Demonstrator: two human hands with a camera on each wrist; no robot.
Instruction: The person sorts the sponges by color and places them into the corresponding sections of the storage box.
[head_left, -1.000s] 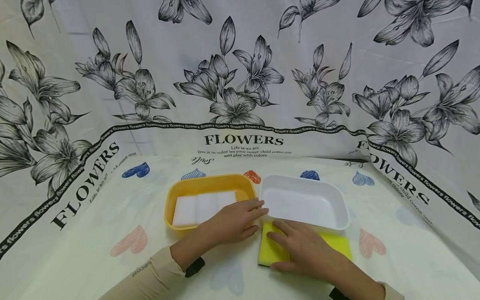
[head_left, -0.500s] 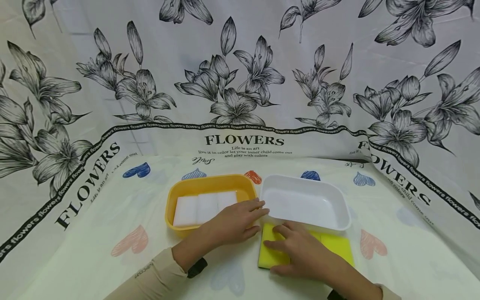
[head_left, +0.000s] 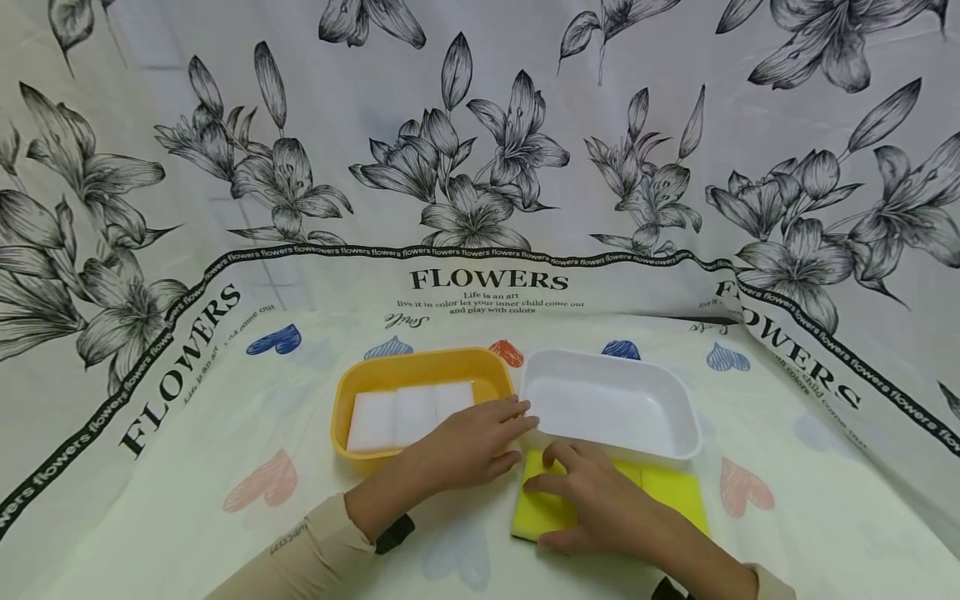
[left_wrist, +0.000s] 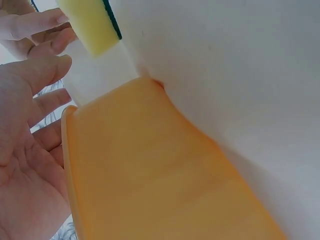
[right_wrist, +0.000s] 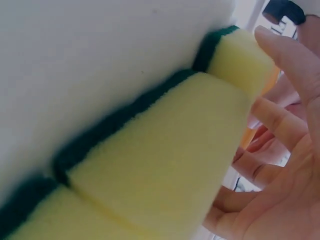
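A row of yellow sponges (head_left: pixel 671 492) with dark green scouring undersides lies on the tablecloth, in front of the white tray (head_left: pixel 607 404). My right hand (head_left: pixel 600 504) spans the leftmost sponge (right_wrist: pixel 240 62), thumb at its near edge and bent fingers at its far side. This sponge sits slightly out of line with its neighbour (right_wrist: pixel 165 125) in the right wrist view. My left hand (head_left: pixel 468 446) rests with extended fingers at the right end of the yellow tray (head_left: pixel 345 400), fingertips reaching the white tray's left rim. White foam blocks (head_left: pixel 371 421) lie in the yellow tray, partly behind that hand.
The two trays stand side by side, almost touching. A pale tablecloth (head_left: pixel 300 542) printed with hearts lies under everything. Behind and at both sides hangs a white flower-printed cloth (head_left: pixel 300 108).
My right hand has shifted slightly left and its fingers have bent more. The leftmost sponge has slid a little left with it. My left hand and the trays hold still.
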